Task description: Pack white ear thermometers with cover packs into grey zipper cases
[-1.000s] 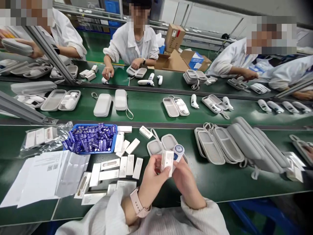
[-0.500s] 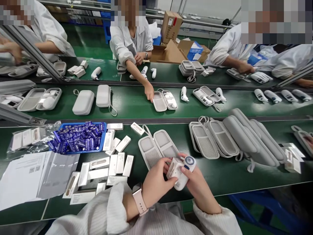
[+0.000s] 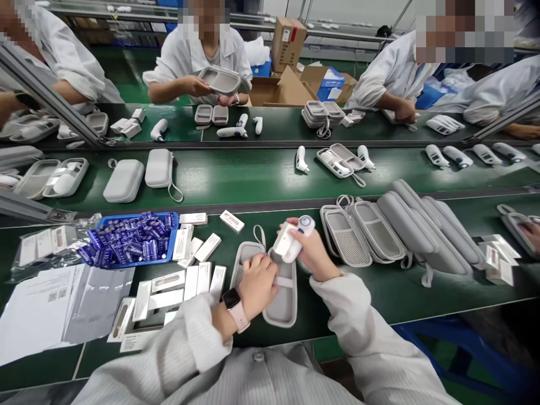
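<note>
Since separating from our right hand point(image 3: 315, 253), our left hand point(image 3: 258, 284) clamps the open grey zip case point(image 3: 283, 308), turned lengthwise at 12 o'clock on the green conveyor belt point(image 3: 379, 298), while the right grips a white carton point(image 3: 287, 242) and thermometer point(image 3: 306, 225), lifted clear at 1 o'clock.

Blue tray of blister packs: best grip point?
The near long rim of the blue tray, approached from the person's side, looks best: it runs straight and shows bare blue, while blister packs heap inside and white cartons crowd the right end.
</note>
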`<control>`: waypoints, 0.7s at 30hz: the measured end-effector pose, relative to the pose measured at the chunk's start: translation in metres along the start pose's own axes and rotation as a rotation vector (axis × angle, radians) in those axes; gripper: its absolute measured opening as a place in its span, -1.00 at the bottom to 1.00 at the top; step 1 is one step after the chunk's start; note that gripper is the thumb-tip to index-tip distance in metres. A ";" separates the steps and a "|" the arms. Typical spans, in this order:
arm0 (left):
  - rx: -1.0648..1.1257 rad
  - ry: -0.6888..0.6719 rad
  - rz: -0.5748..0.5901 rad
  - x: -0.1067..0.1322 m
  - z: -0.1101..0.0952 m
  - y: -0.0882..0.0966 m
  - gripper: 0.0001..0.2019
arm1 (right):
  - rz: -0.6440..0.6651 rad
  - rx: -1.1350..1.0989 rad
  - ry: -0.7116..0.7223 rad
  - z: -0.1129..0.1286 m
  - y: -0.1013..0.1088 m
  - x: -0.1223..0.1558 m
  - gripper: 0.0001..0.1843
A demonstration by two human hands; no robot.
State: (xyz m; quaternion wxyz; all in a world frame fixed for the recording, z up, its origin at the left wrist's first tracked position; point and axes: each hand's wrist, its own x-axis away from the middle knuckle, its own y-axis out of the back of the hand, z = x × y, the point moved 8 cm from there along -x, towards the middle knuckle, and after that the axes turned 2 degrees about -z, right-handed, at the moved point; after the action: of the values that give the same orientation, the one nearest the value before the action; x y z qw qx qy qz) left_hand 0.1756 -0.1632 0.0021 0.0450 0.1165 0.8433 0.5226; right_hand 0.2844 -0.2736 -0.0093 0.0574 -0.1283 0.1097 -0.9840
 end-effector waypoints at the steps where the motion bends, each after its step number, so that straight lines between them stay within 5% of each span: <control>1: 0.008 -0.019 0.016 0.010 0.000 -0.001 -0.75 | -0.012 0.032 -0.007 -0.013 -0.003 0.005 -0.53; 7: 0.001 -0.147 0.009 0.040 -0.001 0.000 -0.77 | -0.152 0.250 0.003 -0.059 0.016 0.050 -0.61; 10: 0.021 -0.212 -0.010 0.045 0.002 -0.001 -0.92 | -0.166 0.347 0.011 -0.058 0.023 0.060 -0.61; 17: 0.111 -0.362 -0.107 0.062 0.001 0.005 -0.84 | -0.072 0.509 0.054 -0.055 0.003 0.070 -0.64; 21: 0.089 -0.389 -0.030 0.054 -0.003 0.005 -0.89 | -0.166 0.602 0.083 -0.054 0.006 0.086 -0.60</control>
State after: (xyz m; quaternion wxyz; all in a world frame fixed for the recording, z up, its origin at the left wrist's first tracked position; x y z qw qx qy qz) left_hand 0.1236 -0.1508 0.0102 0.2098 0.2049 0.8426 0.4517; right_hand 0.1881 -0.2808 -0.0413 0.0077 -0.0737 -0.1949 -0.9780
